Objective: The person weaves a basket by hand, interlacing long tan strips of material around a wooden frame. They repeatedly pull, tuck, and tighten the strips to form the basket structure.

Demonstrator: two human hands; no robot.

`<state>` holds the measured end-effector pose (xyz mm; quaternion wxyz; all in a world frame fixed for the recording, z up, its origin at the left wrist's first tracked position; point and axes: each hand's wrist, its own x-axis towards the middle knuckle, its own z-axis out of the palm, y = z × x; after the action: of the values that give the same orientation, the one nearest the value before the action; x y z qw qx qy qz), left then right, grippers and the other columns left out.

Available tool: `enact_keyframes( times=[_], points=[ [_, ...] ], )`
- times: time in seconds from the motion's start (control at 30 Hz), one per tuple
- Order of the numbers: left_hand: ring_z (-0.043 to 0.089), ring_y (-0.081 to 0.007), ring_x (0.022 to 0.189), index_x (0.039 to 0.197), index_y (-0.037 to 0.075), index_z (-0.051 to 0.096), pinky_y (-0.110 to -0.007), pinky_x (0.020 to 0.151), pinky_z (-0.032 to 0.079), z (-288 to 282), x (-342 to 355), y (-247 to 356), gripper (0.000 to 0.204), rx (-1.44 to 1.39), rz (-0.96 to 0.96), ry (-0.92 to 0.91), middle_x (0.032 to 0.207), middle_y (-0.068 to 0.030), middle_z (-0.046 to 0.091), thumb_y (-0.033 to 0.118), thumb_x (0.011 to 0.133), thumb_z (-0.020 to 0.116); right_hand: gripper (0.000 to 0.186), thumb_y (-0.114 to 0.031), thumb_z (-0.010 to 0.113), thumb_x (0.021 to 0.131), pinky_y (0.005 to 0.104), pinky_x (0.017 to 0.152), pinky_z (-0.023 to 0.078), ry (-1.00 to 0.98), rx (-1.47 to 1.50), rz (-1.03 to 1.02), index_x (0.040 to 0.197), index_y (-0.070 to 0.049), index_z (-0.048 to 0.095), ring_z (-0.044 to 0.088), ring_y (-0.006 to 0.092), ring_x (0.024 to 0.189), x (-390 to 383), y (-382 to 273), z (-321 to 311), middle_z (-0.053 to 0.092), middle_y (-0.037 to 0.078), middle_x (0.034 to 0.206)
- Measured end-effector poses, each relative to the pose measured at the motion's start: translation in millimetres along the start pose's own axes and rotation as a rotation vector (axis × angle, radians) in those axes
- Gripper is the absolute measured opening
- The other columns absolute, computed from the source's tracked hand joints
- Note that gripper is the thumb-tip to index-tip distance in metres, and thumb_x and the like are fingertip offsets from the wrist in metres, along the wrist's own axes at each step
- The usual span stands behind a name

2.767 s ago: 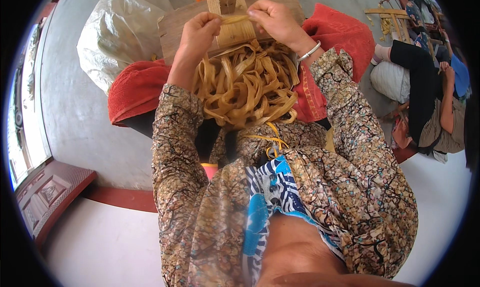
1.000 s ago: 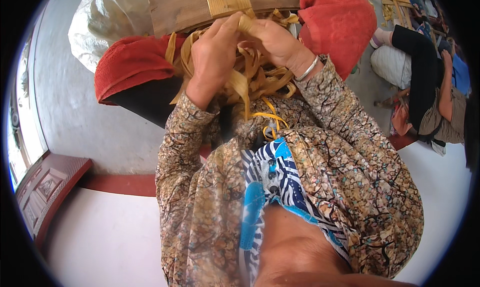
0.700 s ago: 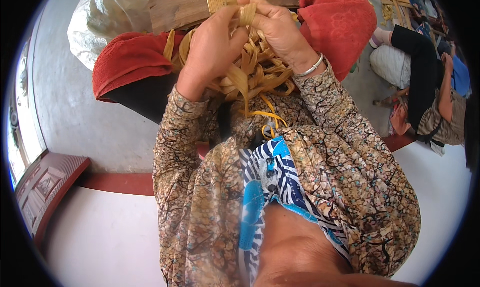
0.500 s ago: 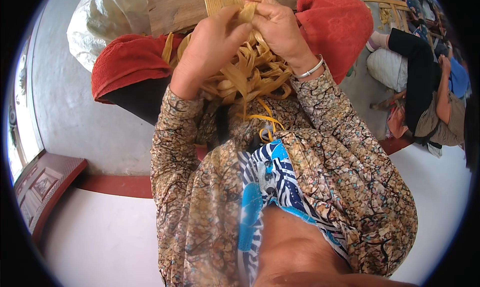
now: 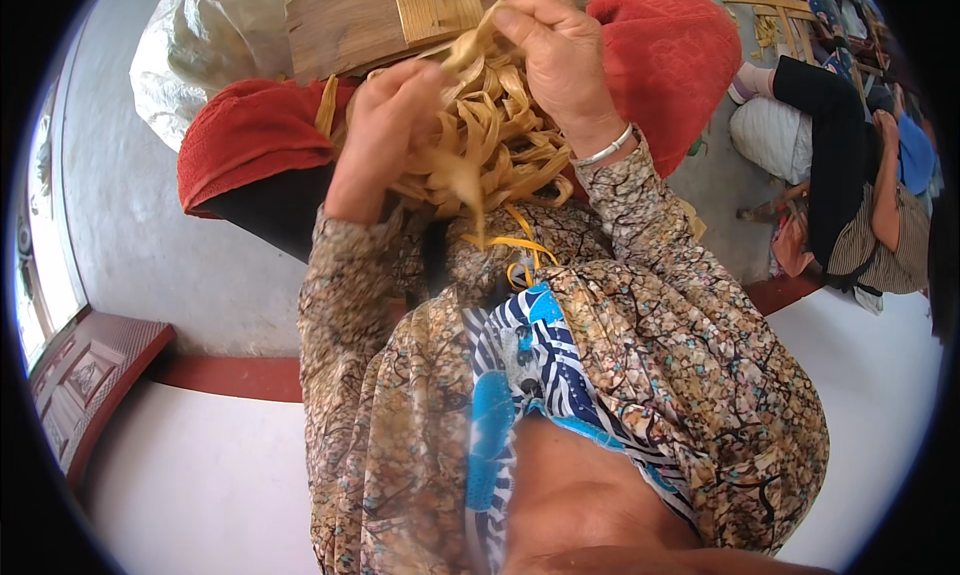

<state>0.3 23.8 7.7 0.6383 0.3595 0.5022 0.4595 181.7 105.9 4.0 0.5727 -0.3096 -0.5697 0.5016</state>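
Strip (image 5: 468,47) stretches between left hand (image 5: 395,110) and right hand (image 5: 560,63).

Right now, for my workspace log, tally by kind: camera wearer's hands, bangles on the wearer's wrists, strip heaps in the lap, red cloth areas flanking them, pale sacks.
Hands: 2, left hand and right hand
Bangle: 1
Strip heap: 1
Red cloth areas: 2, left cloth and right cloth
Pale sacks: 2, left sack and right sack
Total: 8
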Motion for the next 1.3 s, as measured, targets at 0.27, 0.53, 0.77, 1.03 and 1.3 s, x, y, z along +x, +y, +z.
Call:
enact_keyframes(
  times=[0.27,0.53,0.77,1.03,1.3],
  points=[
    [0.065,-0.0255,0.070,0.095,0.004,0.067,-0.032,0.062,0.050,-7.4,-18.8,-3.0,0.013,0.870,0.526,0.242,0.080,-0.0134,0.065,0.013,0.087,0.063,0.015,-0.009,0.058,0.093,0.0322,0.092,0.045,-0.370,-0.505,-0.147,0.105,0.000,0.063,0.055,0.0212,0.107,11.9,-44.3,-11.8,0.058,0.007,0.117],
    [0.060,-0.0186,0.064,0.093,0.000,0.066,-0.032,0.060,0.048,0.1,5.0,17.7,0.017,0.751,0.424,-0.067,0.073,-0.0110,0.063,0.016,0.091,0.059,0.021,-0.017,0.063,0.084,0.0411,0.078,0.043,-0.999,-0.950,-0.366,0.103,-0.009,0.060,0.059,0.0284,0.085,24.0,-30.1,-14.2,0.060,0.010,0.088],
    [0.046,-0.0041,0.071,0.096,-0.002,0.068,-0.021,0.063,0.040,-7.0,10.8,21.3,0.024,0.472,0.170,-0.115,0.077,0.0038,0.057,0.020,0.096,0.057,0.018,-0.020,0.057,0.095,0.0264,0.061,0.045,-0.863,-0.548,0.276,0.094,-0.003,0.063,0.056,0.0105,0.066,26.4,-33.8,-29.0,0.058,0.002,0.070],
    [0.049,-0.0027,0.066,0.106,-0.002,0.064,-0.019,0.056,0.040,-31.3,62.0,20.4,0.022,0.328,0.216,0.061,0.078,0.0026,0.058,0.014,0.094,0.056,0.020,-0.020,0.052,0.099,0.0186,0.057,0.041,-0.417,-0.396,0.196,0.106,-0.004,0.062,0.046,0.0025,0.064,37.3,31.8,-8.5,0.052,-0.005,0.073],
    [0.053,-0.0076,0.066,0.097,0.000,0.064,-0.024,0.057,0.042,-38.3,94.0,2.2,0.017,0.514,0.332,0.198,0.075,-0.0009,0.060,0.014,0.090,0.059,0.019,-0.018,0.056,0.095,0.0283,0.066,0.047,-0.412,-0.557,-0.014,0.101,-0.001,0.062,0.057,0.0119,0.072,50.0,62.8,-10.1,0.064,0.001,0.085]
  ],
)
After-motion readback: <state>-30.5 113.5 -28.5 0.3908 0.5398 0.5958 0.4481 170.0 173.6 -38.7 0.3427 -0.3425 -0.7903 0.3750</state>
